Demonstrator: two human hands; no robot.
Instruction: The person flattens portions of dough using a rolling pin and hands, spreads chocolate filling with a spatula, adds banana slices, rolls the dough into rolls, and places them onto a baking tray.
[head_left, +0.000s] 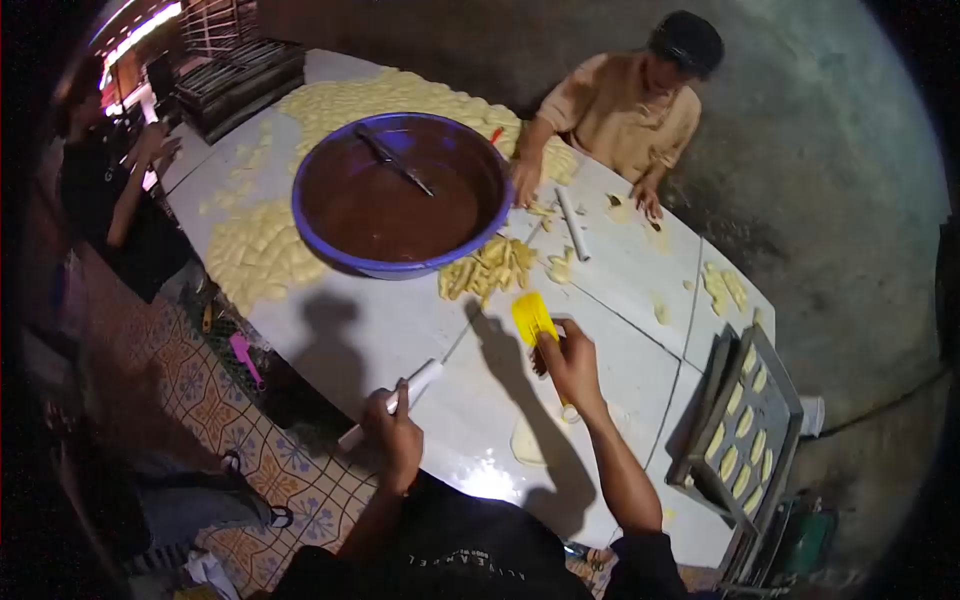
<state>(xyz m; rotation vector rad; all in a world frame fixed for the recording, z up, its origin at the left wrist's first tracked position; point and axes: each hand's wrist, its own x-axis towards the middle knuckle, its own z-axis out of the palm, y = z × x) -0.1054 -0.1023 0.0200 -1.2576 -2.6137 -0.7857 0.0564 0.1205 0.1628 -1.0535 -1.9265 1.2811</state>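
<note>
The left hand (398, 436) is gripping a white roller (424, 380) and the right hand (573, 370) is clasping a yellow scraper (533, 315) above the table (625, 385), apparently keeping both clear of the flat dough piece (525, 442).

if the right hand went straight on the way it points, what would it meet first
Probably the pile of dough pieces, just ahead of the yellow tool in the right hand, with the blue basin beyond. The tool's height above the table is unclear, so it might pass over the pile.
</note>
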